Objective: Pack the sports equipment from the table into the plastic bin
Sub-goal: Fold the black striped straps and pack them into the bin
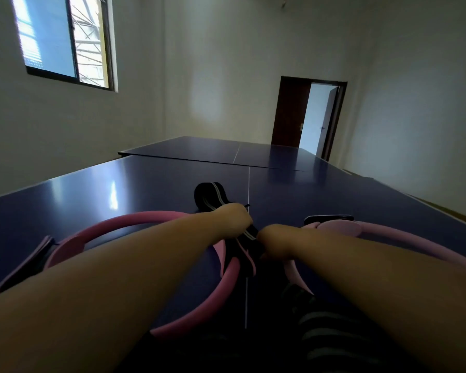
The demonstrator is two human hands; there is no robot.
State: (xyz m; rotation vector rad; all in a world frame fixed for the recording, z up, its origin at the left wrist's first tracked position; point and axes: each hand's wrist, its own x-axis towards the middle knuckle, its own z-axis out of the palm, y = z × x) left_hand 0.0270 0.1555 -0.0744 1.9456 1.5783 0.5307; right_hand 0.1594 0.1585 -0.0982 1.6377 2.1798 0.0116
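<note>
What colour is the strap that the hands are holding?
The strap is black with pale stripes running along it; the head view shows it best.

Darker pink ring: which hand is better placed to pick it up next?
Left, probably. The left hand sits right by the darker pink ring, its forearm crossing that ring; the right hand is beside the paler ring. Both hands grip the black strap, so it must let go first.

Dark blue is being shown by the table (92,195) (white-lined), pink by the left ring (135,218) and right ring (406,236), pale-striped black by the strap (210,196).
</note>
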